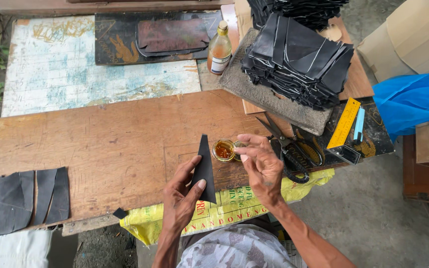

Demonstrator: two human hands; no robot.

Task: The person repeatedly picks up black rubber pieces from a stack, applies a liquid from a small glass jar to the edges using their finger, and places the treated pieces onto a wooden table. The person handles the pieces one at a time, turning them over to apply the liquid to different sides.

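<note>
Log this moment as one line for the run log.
left hand: holds black tapered piece | right hand: over small glue jar | scissors: on bench

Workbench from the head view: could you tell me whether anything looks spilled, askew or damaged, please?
Nothing looks spilled. The small jar of amber liquid stands open and upright beside the right hand, and the bottle is upright too. The stack of black pieces is fanned unevenly, and the pale board is worn and stained.

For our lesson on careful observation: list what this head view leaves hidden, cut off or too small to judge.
- Small round glass jar of amber liquid: its right side is hidden by the right hand.
- Flat black cut pieces: cut off by the left edge.
- Black-handled scissors: handles partly behind the right hand.
</note>
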